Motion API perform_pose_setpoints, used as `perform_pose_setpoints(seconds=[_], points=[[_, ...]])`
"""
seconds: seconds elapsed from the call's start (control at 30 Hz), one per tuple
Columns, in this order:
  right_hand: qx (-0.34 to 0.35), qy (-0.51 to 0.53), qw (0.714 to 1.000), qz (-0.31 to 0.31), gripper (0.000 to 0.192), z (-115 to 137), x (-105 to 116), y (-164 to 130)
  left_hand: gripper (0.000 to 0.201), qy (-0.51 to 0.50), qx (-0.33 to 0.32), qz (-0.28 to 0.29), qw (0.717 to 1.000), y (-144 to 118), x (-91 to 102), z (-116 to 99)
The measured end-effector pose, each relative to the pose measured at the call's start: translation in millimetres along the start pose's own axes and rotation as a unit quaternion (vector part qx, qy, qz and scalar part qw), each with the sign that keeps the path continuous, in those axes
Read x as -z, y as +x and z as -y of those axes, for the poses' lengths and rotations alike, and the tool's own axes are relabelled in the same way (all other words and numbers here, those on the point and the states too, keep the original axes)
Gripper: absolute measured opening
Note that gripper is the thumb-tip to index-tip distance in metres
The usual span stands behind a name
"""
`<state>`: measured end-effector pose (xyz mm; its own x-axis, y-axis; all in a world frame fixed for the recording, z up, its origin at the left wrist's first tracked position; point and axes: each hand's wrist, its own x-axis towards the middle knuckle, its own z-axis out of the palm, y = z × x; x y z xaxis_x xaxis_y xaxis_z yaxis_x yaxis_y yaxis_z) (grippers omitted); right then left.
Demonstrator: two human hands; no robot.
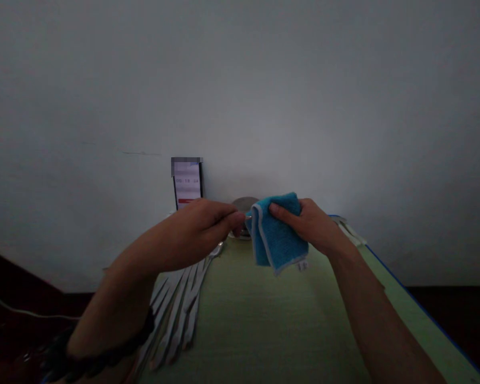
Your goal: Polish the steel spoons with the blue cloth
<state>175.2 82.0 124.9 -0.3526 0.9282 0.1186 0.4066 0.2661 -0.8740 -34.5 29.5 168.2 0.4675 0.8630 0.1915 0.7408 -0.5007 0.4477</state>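
My left hand (220,224) is closed in a pinch on a thin metal utensil (248,217). Only a short shiny bit of it shows between my fingertips and the cloth, so its kind is hidden. A folded blue cloth (282,234) with a pale edge and a small white tag hangs from my right hand (310,221), whose thumb presses on its front. The cloth wraps around the far part of the utensil. Under my left forearm lie several pieces of metal cutlery (180,304) side by side, one with a spoon-like end near my wrist.
A phone (188,186) showing a timer leans upright against the wall (240,96). Behind my hands stands a round metal container (245,204), partly covered. Pale items (352,233) lie at the right edge of the green table (260,325). A white cable (36,314) runs at lower left.
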Motion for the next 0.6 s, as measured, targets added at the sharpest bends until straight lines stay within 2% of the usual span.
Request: perform_pose_setpoints(seconds=[0.17, 0.33, 0.47, 0.6], points=[[0.001, 0.059, 0.997, 0.054, 0.033, -3, 8, -1, 0.032, -0.02, -0.001, 0.041, 0.999, -2, -2.3, 8], [0.024, 0.071, 0.995, 0.061, 0.027, -13, 17, -1, 0.034, -0.012, 0.021, 0.119, 0.993, -5, 1.4, 20], [0.065, -0.018, 0.993, 0.096, 0.027, -13, 19, -1, 0.031, -0.011, -0.003, 0.108, 0.994, -4, 1.7, 20], [0.111, -0.133, 0.977, 0.128, 0.027, -2, 17, -2, 0.029, 0.044, -0.028, 0.099, 0.994, -2, -0.7, 14]])
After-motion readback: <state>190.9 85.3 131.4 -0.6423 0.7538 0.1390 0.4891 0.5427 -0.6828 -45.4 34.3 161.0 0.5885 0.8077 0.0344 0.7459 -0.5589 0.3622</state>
